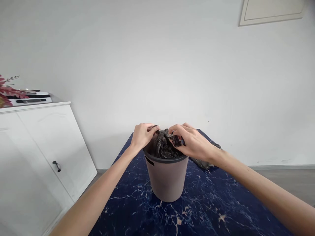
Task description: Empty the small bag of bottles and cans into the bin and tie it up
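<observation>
A black plastic garbage bag sits gathered inside a greyish-brown trash can with a dark rim and a handle slot. At the can's left side, my left hand pinches one end of the bag's twisted top. My right hand grips the other end above the right rim, its fingers curled round the bunched plastic. Between the two hands the bag's neck looks crossed or knotted. What lies inside the bag is hidden.
The can stands on a blue marble-patterned table. More dark plastic lies behind my right wrist. To the left is a white cabinet with pink flowers on top. A white wall rises behind the table.
</observation>
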`<control>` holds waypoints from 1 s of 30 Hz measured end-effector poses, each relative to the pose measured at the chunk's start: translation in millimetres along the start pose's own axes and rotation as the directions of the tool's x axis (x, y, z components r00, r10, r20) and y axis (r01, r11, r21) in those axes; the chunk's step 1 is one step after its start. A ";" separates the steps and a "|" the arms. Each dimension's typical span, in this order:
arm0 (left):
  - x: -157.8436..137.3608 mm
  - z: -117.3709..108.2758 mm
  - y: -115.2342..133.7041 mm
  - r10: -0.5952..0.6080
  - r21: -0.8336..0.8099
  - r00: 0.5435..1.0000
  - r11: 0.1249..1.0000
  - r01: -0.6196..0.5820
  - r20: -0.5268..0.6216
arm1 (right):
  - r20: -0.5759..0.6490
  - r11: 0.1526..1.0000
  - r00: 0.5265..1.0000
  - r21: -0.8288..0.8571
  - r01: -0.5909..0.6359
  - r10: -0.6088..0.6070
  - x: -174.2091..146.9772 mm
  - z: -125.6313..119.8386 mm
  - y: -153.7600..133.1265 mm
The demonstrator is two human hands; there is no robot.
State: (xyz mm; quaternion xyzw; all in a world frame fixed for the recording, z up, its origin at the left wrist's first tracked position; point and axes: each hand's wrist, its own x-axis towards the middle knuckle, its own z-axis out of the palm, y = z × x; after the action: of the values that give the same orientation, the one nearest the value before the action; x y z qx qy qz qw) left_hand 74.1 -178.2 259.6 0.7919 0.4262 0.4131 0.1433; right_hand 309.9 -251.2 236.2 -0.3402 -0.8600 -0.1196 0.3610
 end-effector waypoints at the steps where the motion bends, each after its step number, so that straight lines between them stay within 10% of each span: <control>1: 1.5 -1.1 -5.0 -0.007 0.016 1.000 1.000 0.007 -0.015 | 0.018 0.999 0.999 0.031 -0.042 0.041 -2.3 -1.1 -0.1; 6: 5.9 -4.8 -24.4 -0.030 0.061 0.997 0.998 0.034 -0.069 | 0.114 0.960 0.963 0.112 -0.258 0.246 -12.2 -3.8 -0.1; 20: -0.5 -10.1 -22.9 -0.071 -0.208 0.991 0.977 0.046 -0.117 | 0.262 0.917 0.903 0.118 -0.380 0.340 -5.2 -11.2 10.8; 30: -10.2 -11.9 3.8 -0.038 -0.392 0.998 0.920 0.015 -0.051 | 0.274 0.962 0.925 0.000 -0.274 0.263 34.8 21.9 3.8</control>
State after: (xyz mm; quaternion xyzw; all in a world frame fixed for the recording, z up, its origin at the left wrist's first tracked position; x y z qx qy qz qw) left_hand 63.9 -190.1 263.7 0.7294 0.3498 0.5105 0.2916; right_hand 282.9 -221.1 245.0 -0.4609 -0.8487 -0.0051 0.2592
